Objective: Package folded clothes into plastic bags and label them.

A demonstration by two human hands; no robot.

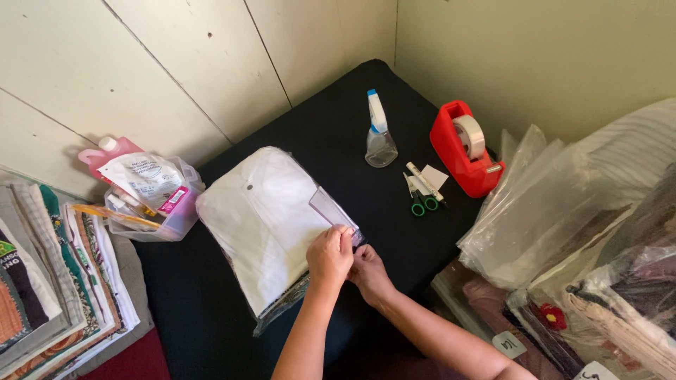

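Note:
A clear plastic bag holding a folded white cloth (pixel 260 218) lies on the black table (pixel 331 134). The bag's flap (pixel 331 207) is folded over the white cloth at its right edge. My left hand (pixel 329 255) pinches the lower end of that flap with its fingers. My right hand (pixel 367 271) presses against the bag's edge just beside it, the two hands touching.
A small spray bottle (pixel 379 134), a red tape dispenser (pixel 466 148), green-handled scissors (pixel 422 200) and a marker (pixel 424 181) lie at the back right. A clear box of supplies (pixel 151 200) sits left. Folded fabrics (pixel 56 274) are stacked far left; bagged garments (pixel 563 232) pile up right.

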